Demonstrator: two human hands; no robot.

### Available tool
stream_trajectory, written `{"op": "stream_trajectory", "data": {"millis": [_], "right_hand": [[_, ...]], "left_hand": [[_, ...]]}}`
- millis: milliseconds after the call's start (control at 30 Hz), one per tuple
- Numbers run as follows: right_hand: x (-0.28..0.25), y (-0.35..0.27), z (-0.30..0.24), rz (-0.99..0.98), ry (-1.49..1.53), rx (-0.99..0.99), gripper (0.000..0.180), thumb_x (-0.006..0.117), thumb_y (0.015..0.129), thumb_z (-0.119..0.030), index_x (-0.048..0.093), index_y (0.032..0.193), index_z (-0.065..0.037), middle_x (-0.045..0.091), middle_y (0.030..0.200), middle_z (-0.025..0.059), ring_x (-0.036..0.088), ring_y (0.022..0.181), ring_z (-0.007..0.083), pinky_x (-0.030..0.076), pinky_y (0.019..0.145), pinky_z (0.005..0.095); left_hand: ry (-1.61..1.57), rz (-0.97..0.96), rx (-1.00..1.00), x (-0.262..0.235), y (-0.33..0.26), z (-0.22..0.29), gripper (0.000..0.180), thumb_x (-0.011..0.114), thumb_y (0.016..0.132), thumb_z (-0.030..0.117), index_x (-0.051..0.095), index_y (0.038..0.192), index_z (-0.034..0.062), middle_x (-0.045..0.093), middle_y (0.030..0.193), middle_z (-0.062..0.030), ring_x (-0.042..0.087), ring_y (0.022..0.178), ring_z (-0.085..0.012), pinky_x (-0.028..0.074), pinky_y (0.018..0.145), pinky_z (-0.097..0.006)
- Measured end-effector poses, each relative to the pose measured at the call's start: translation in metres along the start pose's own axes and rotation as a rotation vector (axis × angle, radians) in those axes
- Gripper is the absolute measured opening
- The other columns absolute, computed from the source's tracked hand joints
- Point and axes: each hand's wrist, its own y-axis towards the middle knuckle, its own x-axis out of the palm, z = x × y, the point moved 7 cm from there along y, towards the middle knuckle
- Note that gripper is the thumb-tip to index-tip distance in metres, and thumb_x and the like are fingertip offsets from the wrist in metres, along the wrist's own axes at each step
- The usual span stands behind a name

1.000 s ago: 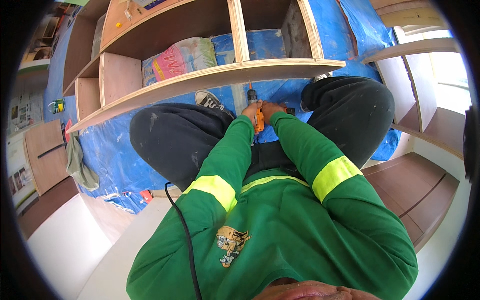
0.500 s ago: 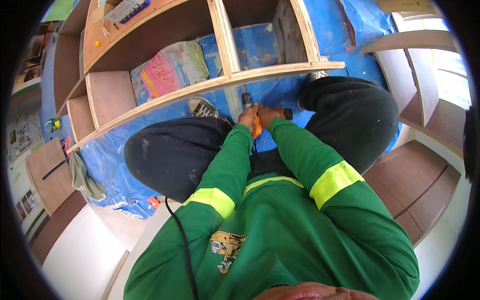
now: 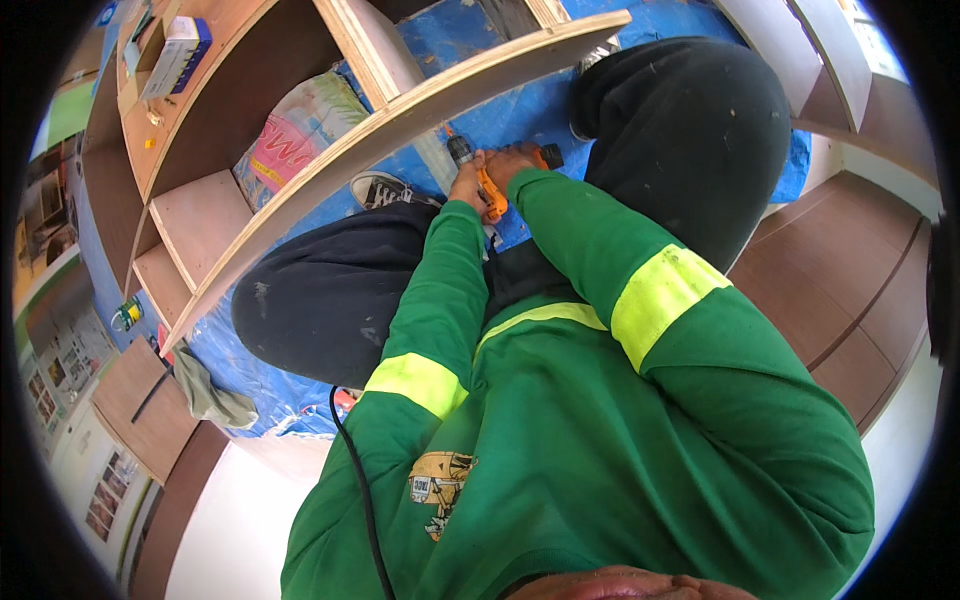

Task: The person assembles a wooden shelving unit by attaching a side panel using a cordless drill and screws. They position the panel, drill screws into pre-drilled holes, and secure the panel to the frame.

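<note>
An orange and black cordless drill (image 3: 492, 196) is held low between my knees with both hands. My right hand (image 3: 512, 162) is wrapped round its grip, and the black battery end sticks out to the right. Against the left side of the drill body, behind the chuck, my left hand (image 3: 467, 184) is closed. The dark chuck (image 3: 459, 149) and a thin bit point away from me, toward the long plywood edge of a wooden shelf unit (image 3: 420, 98). Whether the bit touches the wood cannot be made out.
Blue plastic sheeting (image 3: 455, 35) covers the floor. Inside the unit lies a pink and white printed sack (image 3: 305, 130); a small box (image 3: 178, 58) sits on its upper left panel. A grey-green cloth (image 3: 212, 395) lies at left. Brown panels (image 3: 840, 265) stand at right.
My view has turned and shifted, so the shelf unit sits higher and further left in it. Both hands still hold the drill, and its bit still points at the unit.
</note>
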Motion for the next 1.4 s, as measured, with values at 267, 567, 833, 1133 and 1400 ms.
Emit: {"op": "stream_trajectory", "data": {"millis": [267, 567, 833, 1133, 1400], "right_hand": [[-0.005, 0.000, -0.006, -0.041, -0.049, -0.024, 0.043, 0.055, 0.104, -0.029, 0.061, 0.140, -0.007, 0.067, 0.140, 0.0185, 0.063, 0.131, 0.0389, 0.039, 0.111, 0.0692], [-0.003, 0.002, -0.010, -0.084, -0.162, -0.016, 0.044, 0.063, 0.101, -0.028, 0.064, 0.138, -0.006, 0.069, 0.137, 0.0161, 0.065, 0.129, 0.0400, 0.039, 0.109, 0.0729], [0.002, 0.011, 0.002, -0.081, -0.169, 0.014, 0.042, 0.066, 0.097, -0.023, 0.068, 0.136, -0.008, 0.069, 0.138, 0.0152, 0.064, 0.129, 0.0400, 0.040, 0.108, 0.0723], [-0.002, 0.005, 0.003, 0.007, -0.083, -0.051, 0.047, 0.068, 0.093, -0.022, 0.061, 0.139, -0.013, 0.070, 0.136, 0.0141, 0.064, 0.130, 0.0366, 0.042, 0.109, 0.0677], [-0.006, 0.003, 0.000, -0.065, -0.177, -0.048, 0.054, 0.068, 0.092, -0.024, 0.056, 0.142, -0.009, 0.067, 0.140, 0.0158, 0.062, 0.133, 0.0370, 0.041, 0.109, 0.0684]], "left_hand": [[-0.162, -0.117, 0.152, -0.005, 0.024, 0.005, 0.030, 0.058, 0.106, 0.048, 0.070, 0.118, 0.0228, 0.074, 0.115, -0.0075, 0.065, 0.110, -0.0347, 0.042, 0.087, -0.073], [-0.097, -0.213, 0.192, -0.010, 0.052, 0.007, 0.041, 0.062, 0.099, 0.060, 0.068, 0.122, 0.0253, 0.068, 0.131, -0.0111, 0.060, 0.116, -0.0450, 0.036, 0.092, -0.075], [-0.039, -0.002, -0.046, 0.008, -0.018, 0.005, 0.049, 0.065, 0.095, 0.064, 0.068, 0.123, 0.0231, 0.066, 0.134, -0.0124, 0.054, 0.124, -0.0462, 0.032, 0.097, -0.076], [0.002, 0.010, 0.043, 0.006, -0.026, 0.004, 0.065, 0.068, 0.090, 0.070, 0.063, 0.132, 0.0213, 0.062, 0.138, -0.0178, 0.053, 0.123, -0.0508, 0.034, 0.098, -0.075], [-0.011, -0.051, 0.055, 0.006, -0.012, 0.007, 0.074, 0.065, 0.088, 0.074, 0.057, 0.138, 0.0202, 0.059, 0.140, -0.0251, 0.056, 0.120, -0.0525, 0.038, 0.094, -0.075]]}}
